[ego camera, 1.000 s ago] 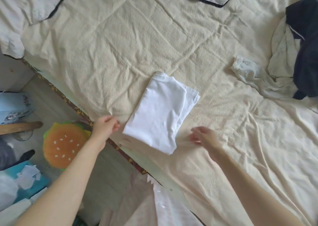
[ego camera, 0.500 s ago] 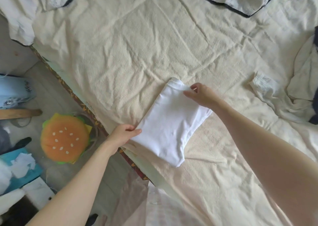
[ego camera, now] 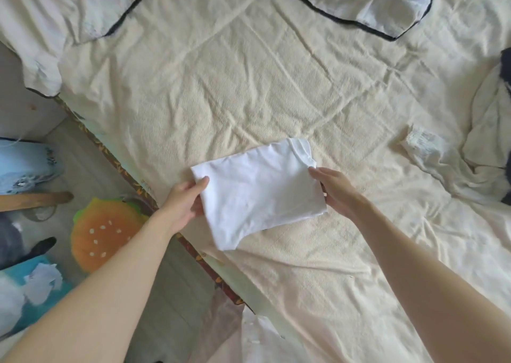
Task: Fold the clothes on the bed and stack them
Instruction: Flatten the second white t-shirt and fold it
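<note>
We see the folded white garment [ego camera: 257, 191] near the bed's left edge, on the cream bedspread [ego camera: 221, 80], gripped at both ends. Our left hand [ego camera: 184, 202] pinches its left edge, thumb on top and fingers [ego camera: 197, 210] curled underneath. Our right hand [ego camera: 336, 190] grasps the right edge the same way. Farther right lies a crumpled heap of clothes [ego camera: 486, 147], pale with a dark piece. Two black-trimmed pillows [ego camera: 359, 0] lie at the far side. On the floor beside the bed sits a burger-shaped cushion [ego camera: 103, 232].
</note>
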Demonstrator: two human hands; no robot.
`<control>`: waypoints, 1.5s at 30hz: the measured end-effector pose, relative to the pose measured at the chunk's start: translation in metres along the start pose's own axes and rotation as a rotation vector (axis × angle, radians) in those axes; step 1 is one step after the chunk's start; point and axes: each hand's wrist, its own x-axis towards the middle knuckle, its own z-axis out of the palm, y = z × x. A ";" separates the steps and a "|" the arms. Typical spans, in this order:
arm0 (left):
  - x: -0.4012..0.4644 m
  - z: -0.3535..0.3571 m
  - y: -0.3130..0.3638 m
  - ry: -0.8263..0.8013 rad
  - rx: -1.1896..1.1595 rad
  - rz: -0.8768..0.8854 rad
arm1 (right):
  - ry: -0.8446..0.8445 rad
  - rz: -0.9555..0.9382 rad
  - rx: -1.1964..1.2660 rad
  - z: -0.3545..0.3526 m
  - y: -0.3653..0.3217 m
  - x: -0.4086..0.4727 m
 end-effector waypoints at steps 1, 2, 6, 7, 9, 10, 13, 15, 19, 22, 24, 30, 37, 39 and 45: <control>-0.002 0.001 -0.010 0.010 -0.031 -0.018 | 0.002 0.000 -0.028 0.000 -0.001 -0.001; -0.005 0.003 -0.018 0.030 -0.036 -0.012 | -0.003 -0.002 -0.045 0.000 -0.002 -0.002; -0.014 0.007 -0.035 0.123 0.079 0.090 | 0.021 -0.010 -0.055 0.005 -0.006 -0.020; -0.019 0.006 -0.036 0.136 0.126 0.118 | 0.038 -0.014 -0.056 0.006 -0.005 -0.029; -0.031 0.004 -0.036 0.142 0.216 0.188 | 0.059 -0.035 -0.072 0.008 -0.002 -0.049; -0.039 0.001 -0.035 0.137 0.251 0.221 | 0.071 -0.048 -0.079 0.009 -0.001 -0.062; -0.067 -0.007 -0.033 0.113 0.300 0.269 | 0.101 -0.086 -0.070 0.009 0.006 -0.106; -0.088 -0.009 -0.033 0.099 0.299 0.275 | 0.128 -0.107 -0.040 0.007 0.014 -0.139; -0.140 -0.006 -0.034 0.037 0.306 0.337 | 0.187 -0.170 0.026 0.002 0.032 -0.210; -0.188 -0.002 -0.045 -0.012 0.286 0.403 | 0.263 -0.220 0.081 -0.001 0.059 -0.269; -0.221 0.002 -0.058 -0.049 0.285 0.443 | 0.320 -0.249 0.127 -0.004 0.084 -0.307; -0.298 0.029 -0.097 -0.175 0.403 0.592 | 0.403 -0.284 0.312 -0.022 0.164 -0.404; -0.364 0.074 -0.143 -0.366 0.543 0.645 | 0.449 -0.301 0.558 -0.046 0.251 -0.476; -0.375 0.086 -0.158 -0.404 0.583 0.635 | 0.428 -0.310 0.645 -0.055 0.271 -0.488; -0.405 0.162 -0.206 -0.436 0.650 0.617 | 0.427 -0.315 0.713 -0.118 0.328 -0.518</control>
